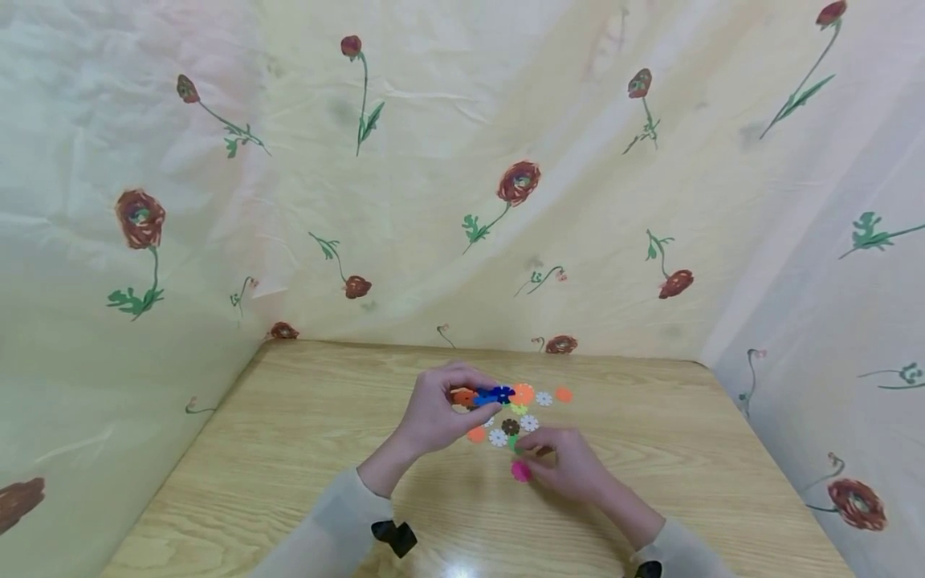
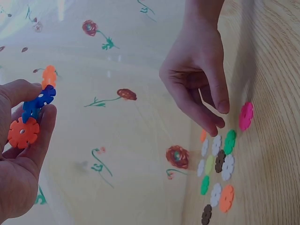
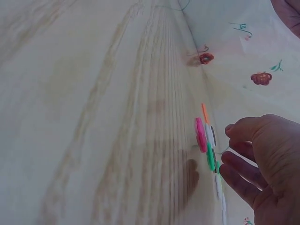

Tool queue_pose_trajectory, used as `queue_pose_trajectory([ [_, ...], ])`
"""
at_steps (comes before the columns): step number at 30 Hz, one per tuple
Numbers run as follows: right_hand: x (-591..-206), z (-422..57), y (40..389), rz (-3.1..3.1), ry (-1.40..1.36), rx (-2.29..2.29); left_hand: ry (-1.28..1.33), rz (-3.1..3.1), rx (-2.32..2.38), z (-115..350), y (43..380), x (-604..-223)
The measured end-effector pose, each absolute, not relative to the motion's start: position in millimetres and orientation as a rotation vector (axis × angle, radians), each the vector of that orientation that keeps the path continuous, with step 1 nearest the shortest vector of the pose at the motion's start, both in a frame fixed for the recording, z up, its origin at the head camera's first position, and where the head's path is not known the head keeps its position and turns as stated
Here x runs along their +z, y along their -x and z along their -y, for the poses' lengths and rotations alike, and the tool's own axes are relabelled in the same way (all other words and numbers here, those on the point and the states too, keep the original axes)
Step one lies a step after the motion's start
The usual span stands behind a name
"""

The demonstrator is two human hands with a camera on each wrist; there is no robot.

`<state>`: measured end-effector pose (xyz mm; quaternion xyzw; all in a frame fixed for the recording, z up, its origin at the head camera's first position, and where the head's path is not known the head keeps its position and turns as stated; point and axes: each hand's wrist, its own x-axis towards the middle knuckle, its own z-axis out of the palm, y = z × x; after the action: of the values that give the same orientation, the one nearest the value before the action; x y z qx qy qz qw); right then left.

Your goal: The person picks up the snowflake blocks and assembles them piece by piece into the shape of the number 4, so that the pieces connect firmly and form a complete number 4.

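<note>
My left hand (image 1: 436, 411) pinches a short chain of joined flower-shaped plastic discs between thumb and fingers, held up off the table. In the left wrist view the chain runs from an orange disc (image 2: 23, 132) through blue discs (image 2: 46, 97) to another orange disc (image 2: 49, 77). Over the tabletop hovers my right hand (image 1: 571, 466), its fingers bent loosely with a gap to the thumb and nothing between them. Closest to those fingertips are a pink disc (image 2: 246, 116) and a green disc (image 2: 229, 142), both flat on the table.
Several more loose discs lie grouped on the wooden table (image 1: 289, 482), among them a brown disc (image 1: 511, 427), a white disc (image 1: 530, 423) and an orange disc (image 1: 564, 395). Flower-printed cloth (image 1: 433, 201) hangs around the table's back and sides.
</note>
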<state>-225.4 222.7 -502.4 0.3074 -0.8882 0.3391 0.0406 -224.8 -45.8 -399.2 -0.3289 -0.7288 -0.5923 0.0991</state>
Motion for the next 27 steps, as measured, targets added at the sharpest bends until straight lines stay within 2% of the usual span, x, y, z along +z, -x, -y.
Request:
queue_pose_trajectory([
  [27, -500.0, -223.1, 225.0, 2.874, -1.034, 0.735, 1.006, 2.143, -1.764, 42.2, 222.3, -400.8],
])
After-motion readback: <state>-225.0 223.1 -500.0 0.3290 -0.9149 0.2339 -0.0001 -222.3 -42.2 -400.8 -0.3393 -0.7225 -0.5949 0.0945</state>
